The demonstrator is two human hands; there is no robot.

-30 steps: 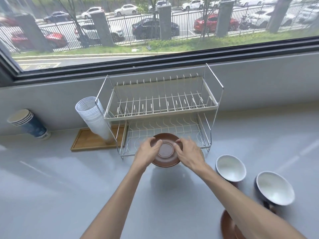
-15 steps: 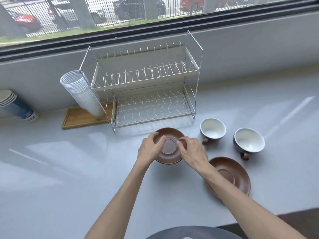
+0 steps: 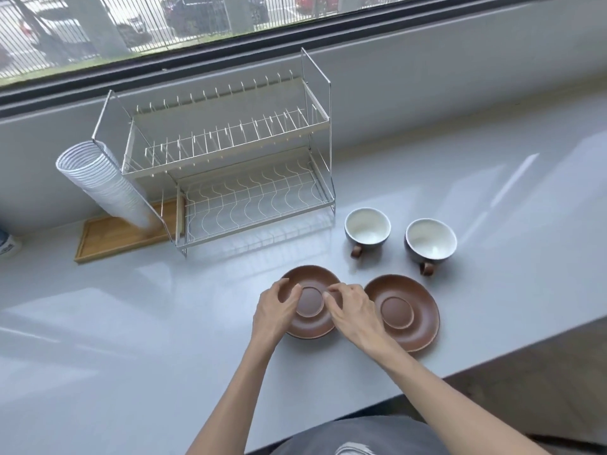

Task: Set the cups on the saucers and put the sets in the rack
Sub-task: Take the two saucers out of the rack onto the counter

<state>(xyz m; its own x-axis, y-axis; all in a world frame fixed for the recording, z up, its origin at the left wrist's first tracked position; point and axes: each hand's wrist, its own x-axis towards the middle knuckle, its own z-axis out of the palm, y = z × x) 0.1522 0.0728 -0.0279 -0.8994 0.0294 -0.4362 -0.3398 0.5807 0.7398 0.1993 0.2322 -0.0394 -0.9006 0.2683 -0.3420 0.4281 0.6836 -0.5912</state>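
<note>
Two brown saucers lie side by side on the grey counter. My left hand [image 3: 277, 309] and my right hand [image 3: 353, 309] both grip the left saucer [image 3: 310, 302] by its edges, fingers curled over its rim. The right saucer [image 3: 402, 311] lies bare just beside my right hand. Behind the saucers stand two dark cups with white insides, one on the left [image 3: 367, 228] and one on the right [image 3: 430, 242], handles pointing toward me. The two-tier wire rack [image 3: 230, 165] stands behind the left saucer, with nothing on its shelves.
A slanted stack of white paper cups [image 3: 98, 185] leans on the rack's left side over a wooden tray [image 3: 111, 236]. A blue paper cup [image 3: 8, 246] shows at the left edge. The counter's front edge runs diagonally at the right. A window fills the back.
Both hands have carried the saucer back from the rack's lower shelf toward me and set it low beside the other saucer. The view has tilted down.
</note>
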